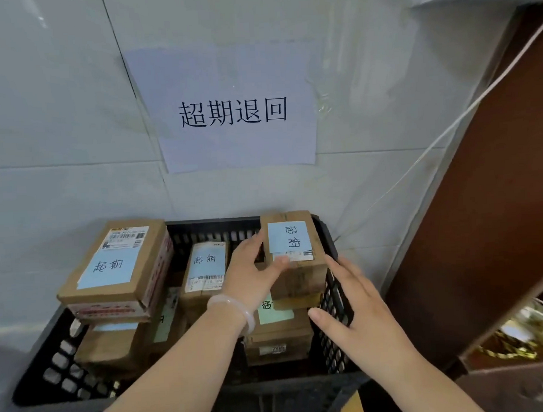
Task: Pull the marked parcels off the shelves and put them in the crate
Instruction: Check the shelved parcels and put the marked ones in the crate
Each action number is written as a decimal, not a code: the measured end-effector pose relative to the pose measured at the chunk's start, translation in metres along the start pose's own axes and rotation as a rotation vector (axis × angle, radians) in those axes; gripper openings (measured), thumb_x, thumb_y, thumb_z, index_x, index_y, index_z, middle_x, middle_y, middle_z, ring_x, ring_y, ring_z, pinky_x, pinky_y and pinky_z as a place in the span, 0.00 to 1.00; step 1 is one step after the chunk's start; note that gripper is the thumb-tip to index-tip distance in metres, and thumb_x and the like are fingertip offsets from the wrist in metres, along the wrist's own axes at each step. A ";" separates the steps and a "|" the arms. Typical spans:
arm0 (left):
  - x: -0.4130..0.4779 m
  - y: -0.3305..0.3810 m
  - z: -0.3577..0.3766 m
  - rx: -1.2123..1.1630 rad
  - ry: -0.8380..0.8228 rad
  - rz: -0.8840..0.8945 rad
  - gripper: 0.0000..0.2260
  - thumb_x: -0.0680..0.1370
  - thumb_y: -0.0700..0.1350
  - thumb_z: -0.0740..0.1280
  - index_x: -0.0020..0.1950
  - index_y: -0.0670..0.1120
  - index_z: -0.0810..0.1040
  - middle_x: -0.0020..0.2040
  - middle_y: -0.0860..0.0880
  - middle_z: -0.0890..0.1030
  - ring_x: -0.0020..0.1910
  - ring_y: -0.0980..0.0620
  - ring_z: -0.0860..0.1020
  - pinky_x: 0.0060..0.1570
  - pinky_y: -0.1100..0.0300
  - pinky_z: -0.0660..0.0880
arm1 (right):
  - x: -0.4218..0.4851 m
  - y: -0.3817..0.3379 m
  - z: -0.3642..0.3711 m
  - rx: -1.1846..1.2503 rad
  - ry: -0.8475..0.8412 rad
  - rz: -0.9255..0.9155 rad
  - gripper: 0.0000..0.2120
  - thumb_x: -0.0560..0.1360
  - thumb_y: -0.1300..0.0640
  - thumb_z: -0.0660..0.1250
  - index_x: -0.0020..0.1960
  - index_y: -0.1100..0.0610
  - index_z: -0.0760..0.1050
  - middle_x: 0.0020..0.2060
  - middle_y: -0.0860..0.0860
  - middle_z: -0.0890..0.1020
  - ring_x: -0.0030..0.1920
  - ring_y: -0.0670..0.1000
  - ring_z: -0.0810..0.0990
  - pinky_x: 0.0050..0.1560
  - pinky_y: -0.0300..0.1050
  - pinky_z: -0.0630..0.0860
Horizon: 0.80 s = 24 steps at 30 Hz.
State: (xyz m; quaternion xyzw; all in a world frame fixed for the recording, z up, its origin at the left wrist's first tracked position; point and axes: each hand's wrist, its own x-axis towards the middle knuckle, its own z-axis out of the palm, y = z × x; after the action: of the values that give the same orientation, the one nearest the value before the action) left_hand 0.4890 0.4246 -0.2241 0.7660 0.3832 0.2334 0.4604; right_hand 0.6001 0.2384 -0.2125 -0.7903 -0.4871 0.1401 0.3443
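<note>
At the far right corner of the black crate [336, 299], a small brown parcel [294, 267] with a blue handwritten note lies on top of the stack, its long axis running away from the person, toward the tiled wall. The left hand [251, 275] rests against the parcel's left side; its fingers [276, 263] are extended, with fingertips on the top near the printed label, touching rather than wrapped around it. The right hand [358, 308] is open and flat, fingers spread, holding nothing, just beside the crate's right wall and below the parcel's near right corner, apart from it. The parcel thus lies to the right of the left hand and forward-left of the right hand; the left is the nearer. Beneath it sits another box with a green note [275, 311]. Two more marked parcels occupy the crate: a large one [117, 268] at the far left and a medium one [206, 268] in the middle. Judged from this, the parcel is being settled in place, with release as the likely next step. A printed sign [233, 111] is taped to the wall above.
</note>
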 end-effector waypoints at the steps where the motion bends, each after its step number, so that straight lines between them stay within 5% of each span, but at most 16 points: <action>1: -0.006 -0.001 -0.002 0.119 0.017 0.108 0.30 0.76 0.60 0.67 0.76 0.63 0.60 0.77 0.60 0.60 0.75 0.55 0.60 0.72 0.51 0.63 | -0.001 0.002 -0.003 -0.002 0.003 -0.007 0.38 0.68 0.28 0.60 0.73 0.26 0.44 0.74 0.29 0.46 0.74 0.34 0.47 0.71 0.42 0.55; 6: -0.012 -0.004 0.007 0.611 -0.117 0.287 0.30 0.77 0.66 0.60 0.78 0.61 0.57 0.79 0.58 0.54 0.78 0.55 0.49 0.76 0.52 0.50 | -0.010 0.011 -0.010 -0.021 -0.037 -0.025 0.38 0.70 0.29 0.61 0.73 0.27 0.44 0.74 0.28 0.45 0.71 0.30 0.44 0.68 0.38 0.51; 12: 0.003 0.010 0.009 0.823 -0.249 0.311 0.34 0.77 0.65 0.60 0.79 0.59 0.49 0.81 0.55 0.47 0.79 0.53 0.44 0.77 0.47 0.49 | -0.015 0.018 -0.026 -0.083 -0.087 -0.051 0.38 0.70 0.28 0.60 0.72 0.26 0.42 0.74 0.30 0.44 0.74 0.36 0.46 0.71 0.42 0.54; 20: -0.063 0.015 -0.003 0.871 0.003 0.310 0.35 0.77 0.66 0.60 0.79 0.60 0.47 0.81 0.53 0.48 0.79 0.51 0.45 0.77 0.50 0.49 | -0.021 0.014 -0.026 -0.218 -0.168 -0.258 0.40 0.71 0.29 0.59 0.74 0.31 0.39 0.75 0.32 0.40 0.76 0.39 0.43 0.76 0.48 0.53; 24: -0.132 -0.004 -0.026 0.916 0.202 0.209 0.34 0.76 0.68 0.57 0.79 0.61 0.51 0.81 0.53 0.51 0.79 0.52 0.47 0.77 0.47 0.50 | -0.023 -0.005 0.002 -0.282 -0.217 -0.467 0.41 0.70 0.28 0.57 0.72 0.29 0.33 0.72 0.29 0.35 0.72 0.34 0.33 0.75 0.45 0.43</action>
State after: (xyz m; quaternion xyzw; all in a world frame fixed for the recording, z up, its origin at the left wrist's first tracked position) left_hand 0.3896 0.3338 -0.2160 0.8980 0.4102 0.1589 0.0100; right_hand 0.5844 0.2211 -0.2127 -0.6774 -0.7043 0.0717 0.1997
